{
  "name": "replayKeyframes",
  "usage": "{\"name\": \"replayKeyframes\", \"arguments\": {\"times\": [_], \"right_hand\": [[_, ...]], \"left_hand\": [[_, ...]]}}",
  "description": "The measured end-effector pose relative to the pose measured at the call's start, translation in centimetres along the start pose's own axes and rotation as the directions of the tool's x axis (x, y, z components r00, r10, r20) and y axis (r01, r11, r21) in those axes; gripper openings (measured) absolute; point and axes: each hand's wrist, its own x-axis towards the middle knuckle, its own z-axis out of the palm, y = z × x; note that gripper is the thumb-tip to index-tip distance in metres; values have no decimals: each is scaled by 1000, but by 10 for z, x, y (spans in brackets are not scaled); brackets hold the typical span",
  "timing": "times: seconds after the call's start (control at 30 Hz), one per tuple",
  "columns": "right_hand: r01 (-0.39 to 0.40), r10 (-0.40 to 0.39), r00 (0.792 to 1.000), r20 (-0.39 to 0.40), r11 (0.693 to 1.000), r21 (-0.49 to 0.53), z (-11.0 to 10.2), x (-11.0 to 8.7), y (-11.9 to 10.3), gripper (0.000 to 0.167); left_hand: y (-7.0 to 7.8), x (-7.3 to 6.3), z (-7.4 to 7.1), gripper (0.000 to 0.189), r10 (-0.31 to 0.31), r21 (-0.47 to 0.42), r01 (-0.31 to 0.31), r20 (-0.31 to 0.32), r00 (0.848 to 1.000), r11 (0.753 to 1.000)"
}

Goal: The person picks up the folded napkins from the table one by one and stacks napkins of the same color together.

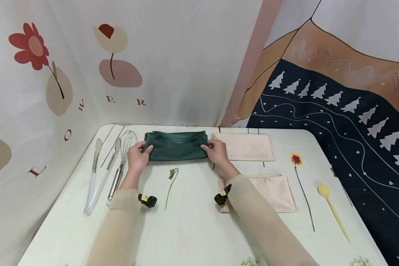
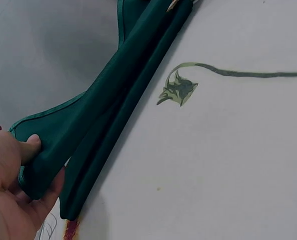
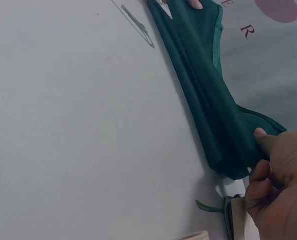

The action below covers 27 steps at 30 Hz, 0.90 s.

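A dark green folded cloth (image 1: 176, 147) lies near the table's far edge in the head view, its layers partly lifted. My left hand (image 1: 138, 158) pinches its left end between thumb and fingers. At the opposite end my right hand (image 1: 217, 151) grips the cloth in the same way. The left wrist view shows the thumb of the left hand (image 2: 13, 175) on top of the green fabric (image 2: 98, 100) with fingers beneath. In the right wrist view, the right hand (image 3: 281, 175) pinches a corner of the green cloth (image 3: 208, 100), and a loose fold hangs below.
Two folded pale pink cloths (image 1: 247, 147) (image 1: 272, 194) lie to the right. A whisk (image 1: 123, 159) and two long-handled utensils (image 1: 101, 181) are at the left. A yellow spoon (image 1: 332, 210) lies at the far right. Printed flowers mark the white tablecloth (image 1: 183, 236).
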Motion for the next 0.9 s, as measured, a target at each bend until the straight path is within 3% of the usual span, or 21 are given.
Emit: {"name": "replayKeyframes", "arguments": {"times": [0.57,0.9], "right_hand": [[-36,40,997,66,998,-58,2,12,-5,18],[-179,171,972,160,983,39,-2,12,-6,27]], "left_hand": [[-3,17,10,33,31,28,-30,-51,998,999],[0,21,13,33,51,83,-46,-60,997,996]]}}
